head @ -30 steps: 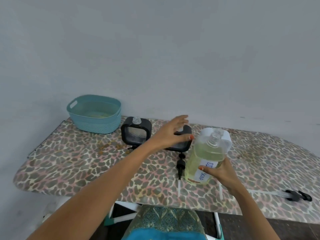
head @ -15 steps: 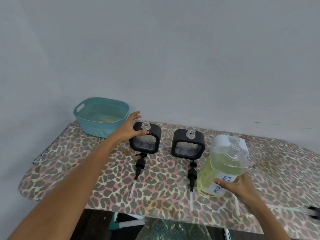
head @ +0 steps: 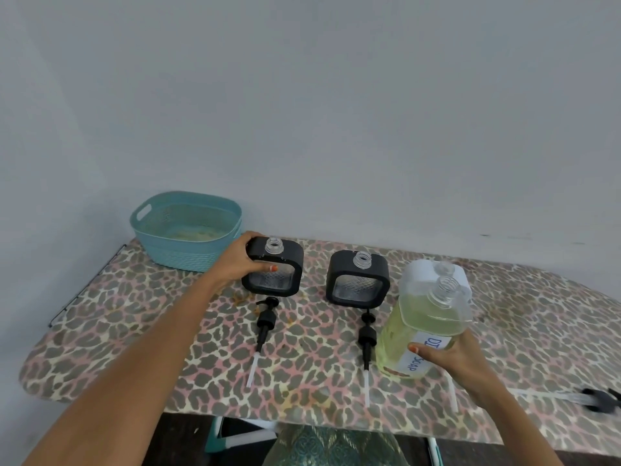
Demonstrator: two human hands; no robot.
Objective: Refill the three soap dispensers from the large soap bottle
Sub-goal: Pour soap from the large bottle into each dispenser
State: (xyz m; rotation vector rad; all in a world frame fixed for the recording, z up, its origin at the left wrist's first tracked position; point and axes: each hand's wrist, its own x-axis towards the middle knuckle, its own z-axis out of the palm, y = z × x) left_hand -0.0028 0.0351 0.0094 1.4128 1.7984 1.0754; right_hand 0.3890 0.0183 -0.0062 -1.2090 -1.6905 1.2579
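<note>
**A:** What does the head view show of the room?

**B:** A plain grey wall, and in front of it an ironing board [head: 134, 331] with a leopard-print cover. A teal basket [head: 188, 230] stands at its far left corner.

**A:** And the dispensers?

**B:** They stand in a row along the back, all uncapped. The left dispenser [head: 289, 252] and the middle dispenser [head: 376, 267] are black-framed. The white third dispenser [head: 420, 270] is partly hidden behind the large soap bottle [head: 426, 327]. Two black pumps lie flat on the cover, the left pump [head: 265, 321] before the left dispenser and the middle pump [head: 367, 334] before the middle one.

**A:** The hands?

**B:** The left hand [head: 242, 260] grips the left dispenser's upper corner, thumb across its front. The right hand [head: 453, 361] holds the large soap bottle low down by its "SOAP" label. The bottle's neck is open and yellow liquid fills about two thirds. I cannot tell whether its base touches the cover.
</note>
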